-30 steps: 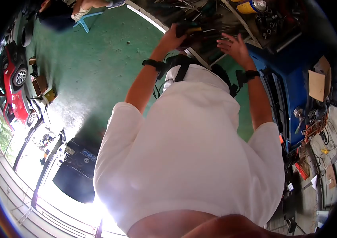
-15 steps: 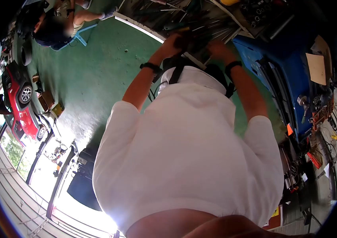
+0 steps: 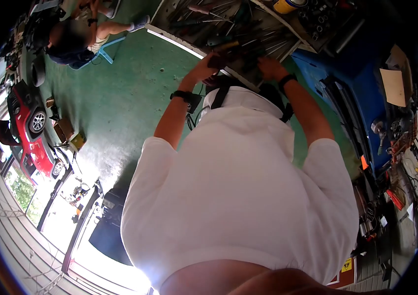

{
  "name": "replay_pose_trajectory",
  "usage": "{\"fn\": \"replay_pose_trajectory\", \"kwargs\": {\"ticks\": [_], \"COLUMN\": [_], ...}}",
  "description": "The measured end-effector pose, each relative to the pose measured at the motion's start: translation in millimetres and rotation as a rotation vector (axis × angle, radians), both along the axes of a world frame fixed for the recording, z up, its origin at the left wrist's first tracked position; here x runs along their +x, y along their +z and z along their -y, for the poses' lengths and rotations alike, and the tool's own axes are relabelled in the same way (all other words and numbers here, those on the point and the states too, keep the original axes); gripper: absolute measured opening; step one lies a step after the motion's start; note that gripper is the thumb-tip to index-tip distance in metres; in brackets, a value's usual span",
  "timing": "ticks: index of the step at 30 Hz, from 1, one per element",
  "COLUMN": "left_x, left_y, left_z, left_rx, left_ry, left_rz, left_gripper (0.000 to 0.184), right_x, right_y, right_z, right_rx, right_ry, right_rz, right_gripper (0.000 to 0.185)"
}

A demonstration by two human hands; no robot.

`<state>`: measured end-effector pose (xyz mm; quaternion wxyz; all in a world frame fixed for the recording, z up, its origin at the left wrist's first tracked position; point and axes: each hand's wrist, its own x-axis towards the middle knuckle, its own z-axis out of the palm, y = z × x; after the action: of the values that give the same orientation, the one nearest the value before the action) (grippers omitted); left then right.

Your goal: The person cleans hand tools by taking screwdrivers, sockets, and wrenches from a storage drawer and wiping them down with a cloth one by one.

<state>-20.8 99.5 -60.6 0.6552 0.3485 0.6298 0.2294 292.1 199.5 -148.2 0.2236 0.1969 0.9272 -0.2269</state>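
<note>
Moved over the past second: right hand [image 3: 269, 69], one, from spread above the tray edge to bent-fingered among the tools; what it grasps, if anything, cannot be told. Left hand [image 3: 204, 70], one, at the near edge of the tray [image 3: 178, 43]: fingers curled at one dark item [image 3: 216, 61], clench not discernible.

Tools [image 3: 255, 39]: many, overlapping, uncountable; between and beyond both hands. Yellow-handled tool [image 3: 228, 45]: one, just beyond left hand. Can [image 3: 286, 6]: one, beyond right hand. Wristbands [image 3: 182, 95]: two, one per arm. Seated co-worker [image 3: 112, 29]: one, well left of left hand.
</note>
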Motion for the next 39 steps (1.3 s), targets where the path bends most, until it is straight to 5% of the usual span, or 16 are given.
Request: {"fn": "replay_pose_trajectory", "kwargs": {"ticks": [7, 9, 13, 16, 20, 22, 24, 26, 28, 30, 32, 34, 39], "left_x": [7, 3, -6, -21, -44, -45, -32, -16, 10, 39, 72, 95, 101], "left_y": [12, 11, 17, 24, 58, 88, 120, 135, 158, 182, 195, 206, 192], "left_z": [-10, -8, -6, -6, -23, -38, -54, -69, -83, -89, -84, -81, -89], "left_rx": [-0.024, -0.030, 0.031, 0.015, 0.165, 0.279, 0.434, 0.447, 0.754, 0.776, 0.795, 0.851, 0.885], "left_ry": [-0.060, -0.074, -0.039, 0.119, 0.426, 0.380, 0.319, 0.276, -0.031, -0.129, -0.238, 0.040, 0.033], "left_rz": [0.015, -0.019, -0.001, 0.134, 0.341, 0.368, 0.476, 0.553, 0.294, 0.178, 0.073, -0.082, -0.482], "left_gripper": [0.059, 0.059, 0.060, 0.066, 0.069, 0.073, 0.078, 0.082, 0.083, 0.086, 0.091, 0.090, 0.058], "right_x": [-11, -14, -14, -29, -52, -59, -63, -65, -69, -71, -79, -85, -92], "right_y": [-14, -11, 2, 47, 113, 149, 177, 205, 231, 262, 293, 305, 308], "right_z": [4, 9, -3, -12, -24, -30, -32, -30, -40, -57, -68, -69, -64], "right_rx": [-0.100, 0.082, 0.046, -0.252, -0.381, -0.475, -0.435, -0.416, -0.400, -1.369, -1.386, -1.402, -1.352], "right_ry": [-0.150, -0.029, 0.152, -0.068, -0.097, -0.171, -0.263, -0.408, -0.559, -1.026, -1.093, -1.145, -1.039], "right_rz": [0.014, -0.007, -0.073, -0.024, -0.265, -0.323, -0.800, -1.004, -1.196, -1.479, -1.550, -1.641, -1.714], "right_gripper": [0.022, 0.016, 0.021, 0.036, 0.046, 0.045, 0.041, 0.027, 0.018, 0.015, 0.013, 0.011, 0.010]}}
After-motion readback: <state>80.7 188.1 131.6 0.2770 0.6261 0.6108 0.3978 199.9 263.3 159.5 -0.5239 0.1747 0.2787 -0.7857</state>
